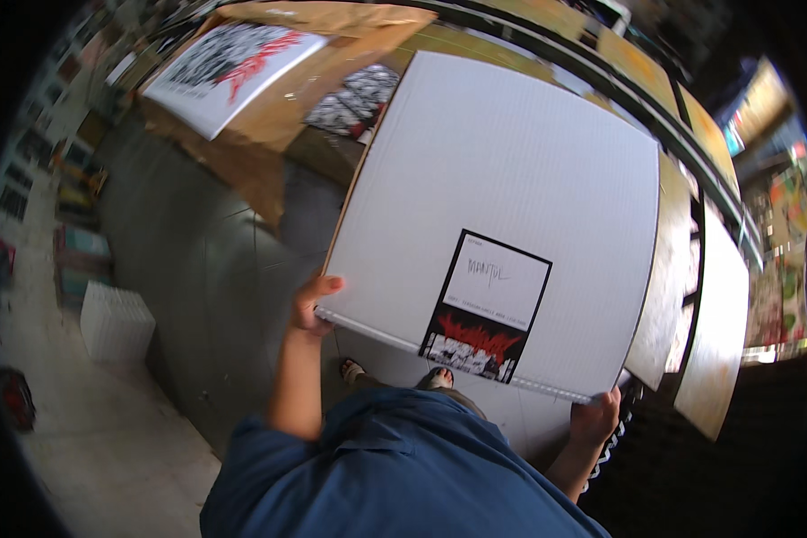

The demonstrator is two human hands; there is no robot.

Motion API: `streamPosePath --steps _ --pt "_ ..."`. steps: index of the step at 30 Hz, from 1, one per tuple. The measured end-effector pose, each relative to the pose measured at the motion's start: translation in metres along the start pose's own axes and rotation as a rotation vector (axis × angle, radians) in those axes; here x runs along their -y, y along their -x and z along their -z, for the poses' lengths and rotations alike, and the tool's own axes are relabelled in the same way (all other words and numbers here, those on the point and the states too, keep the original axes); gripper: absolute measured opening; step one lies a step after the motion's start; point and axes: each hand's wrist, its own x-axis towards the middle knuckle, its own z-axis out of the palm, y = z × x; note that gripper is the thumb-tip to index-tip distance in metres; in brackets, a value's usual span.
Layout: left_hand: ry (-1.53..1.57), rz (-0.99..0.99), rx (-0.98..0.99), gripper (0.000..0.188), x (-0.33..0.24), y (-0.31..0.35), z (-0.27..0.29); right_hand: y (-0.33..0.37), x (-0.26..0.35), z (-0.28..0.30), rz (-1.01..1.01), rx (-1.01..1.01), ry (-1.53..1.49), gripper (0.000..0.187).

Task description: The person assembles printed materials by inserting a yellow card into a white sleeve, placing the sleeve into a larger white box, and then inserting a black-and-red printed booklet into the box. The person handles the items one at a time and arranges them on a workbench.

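A large flat white cardboard box (502,152) is held up in front of my body, its near edge close to my blue shirt. My left hand (312,303) grips its near left corner, thumb on top and the other fingers hidden beneath. At the near right corner my right hand (598,417) is closed round the edge, with its fingers partly hidden under the box. A black-and-white label (487,305) with red artwork and handwriting is stuck on the lid near the front edge.
Brown wrapping paper (350,54) lies at the far left under a white printed sheet (233,72) with black and red artwork. A metal rack with pale boards (713,323) runs along the right. A white stack (117,321) stands on the floor at left.
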Motion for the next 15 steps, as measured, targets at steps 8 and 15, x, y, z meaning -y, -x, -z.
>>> streamPosePath --steps 8,15 --pt "-0.543 -0.885 -0.018 0.031 -0.097 0.151 0.171 -0.091 -0.072 -0.208 -0.266 0.398 0.193 0.066" --pt "-0.896 -1.104 -0.420 0.038 -0.141 0.264 0.258 -0.103 -0.205 -0.397 -0.374 0.670 0.353 0.052"
